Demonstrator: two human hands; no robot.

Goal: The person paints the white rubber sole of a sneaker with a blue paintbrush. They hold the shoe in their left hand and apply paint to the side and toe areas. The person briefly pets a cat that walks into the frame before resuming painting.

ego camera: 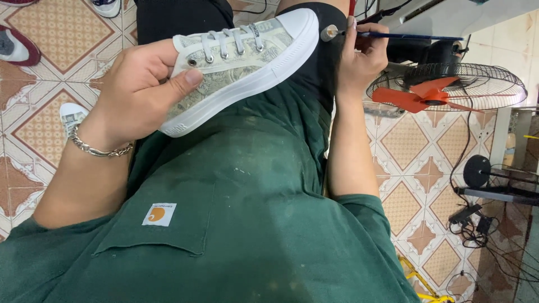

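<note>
Left hand [137,92] clamped round heel of white patterned sneaker [241,62], thumb pressed by eyelets, shoe tilted over lap, toe pointing far right. Right hand [359,56] fingers closed on thin blue-handled brush [404,37], metal tip just beside white toe cap. Green shirt [236,224] below, orange-bladed fan [443,90] at right on tiled floor [415,151]. Judgement: brace right wrist, keep sole rim turned toward brush, light short strokes, hold shoe steady

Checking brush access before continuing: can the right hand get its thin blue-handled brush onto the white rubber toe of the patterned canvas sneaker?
Probably yes: the right hand holds the brush beside the sneaker toe, nothing between.
</note>
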